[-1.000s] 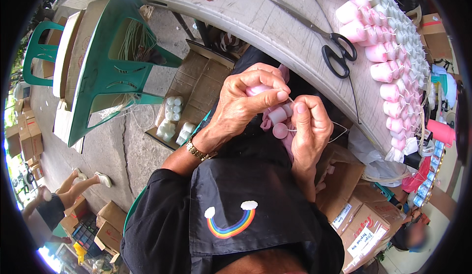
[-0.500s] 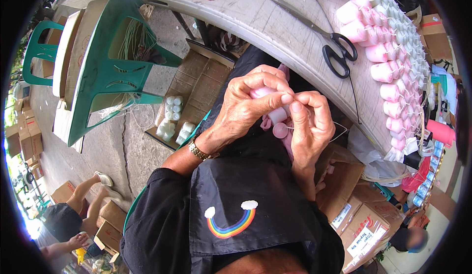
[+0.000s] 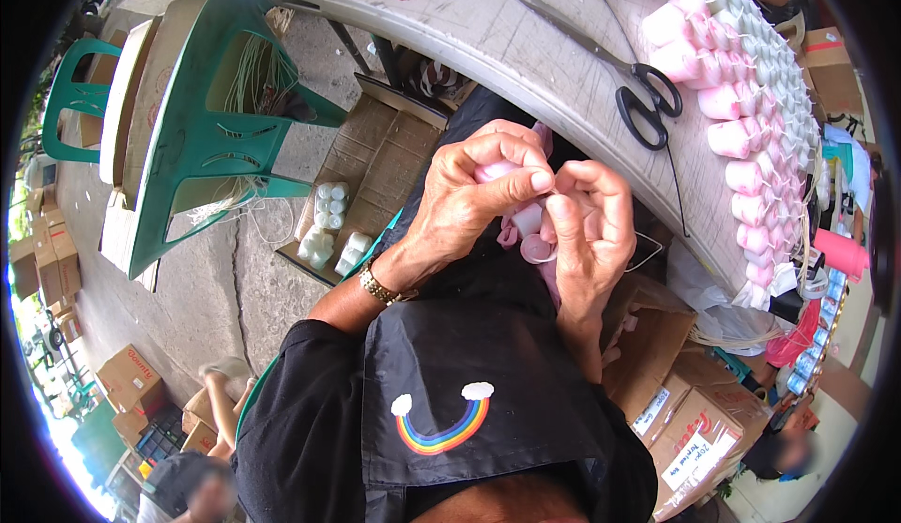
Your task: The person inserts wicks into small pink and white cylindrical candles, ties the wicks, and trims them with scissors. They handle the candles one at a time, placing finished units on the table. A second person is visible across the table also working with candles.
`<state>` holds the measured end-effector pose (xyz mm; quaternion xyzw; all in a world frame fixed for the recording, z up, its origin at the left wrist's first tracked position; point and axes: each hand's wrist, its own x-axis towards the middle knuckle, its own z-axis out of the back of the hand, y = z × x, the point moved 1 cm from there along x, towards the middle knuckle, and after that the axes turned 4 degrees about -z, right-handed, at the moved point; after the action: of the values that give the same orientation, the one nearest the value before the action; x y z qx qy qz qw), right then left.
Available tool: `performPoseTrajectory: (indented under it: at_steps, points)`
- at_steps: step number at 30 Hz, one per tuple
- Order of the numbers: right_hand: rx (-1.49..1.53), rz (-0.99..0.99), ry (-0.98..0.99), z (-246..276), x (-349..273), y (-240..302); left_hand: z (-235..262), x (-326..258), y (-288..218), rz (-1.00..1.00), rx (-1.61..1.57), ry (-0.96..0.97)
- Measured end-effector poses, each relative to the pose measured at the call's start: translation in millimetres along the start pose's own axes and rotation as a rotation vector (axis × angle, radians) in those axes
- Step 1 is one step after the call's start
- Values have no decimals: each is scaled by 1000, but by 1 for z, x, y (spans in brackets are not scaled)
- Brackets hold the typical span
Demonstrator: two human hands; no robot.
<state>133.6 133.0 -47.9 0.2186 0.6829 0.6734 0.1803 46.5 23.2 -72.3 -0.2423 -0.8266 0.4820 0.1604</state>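
Observation:
My left hand [image 3: 483,185] is closed, thumb and curled forefinger meeting at the tips, with a pink piece [image 3: 493,170] partly showing under its fingers. Close by on its right is my right hand [image 3: 596,223], fingers curled and thumb raised; whatever lies between those fingertips is too small to make out. Below and between the hands hang small pale pink plastic cups [image 3: 537,248], partly hidden. A thin white cord [image 3: 648,253] loops out behind my right hand. Both hands are above my lap, over a black apron [image 3: 479,363] with a rainbow on it.
Black-handled scissors [image 3: 648,110] lie on the table [image 3: 563,72], beside rows of strung pink and white cups [image 3: 746,176]. An open carton [image 3: 361,161] holding white cups is at left, near a green chair [image 3: 230,129]. Cardboard boxes [image 3: 694,420] stand at right.
My fingertips have drawn slightly apart, and my right thumb and forefinger have opened a little. The lowest pink cup has tilted. At lower left, another person has shifted.

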Motion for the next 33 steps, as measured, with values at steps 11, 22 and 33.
performPoseTrajectory:
  at_steps: [11,22,33]
  points:
    - [-297,225,-6,2,4,-9,-2,-2,3,45,-48,7]
    - [-318,187,-61,0,-3,-5,3,6,8,205,-964,8]
    - [-524,409,-23,-10,1,1,-5,1,12,325,-1092,-74]
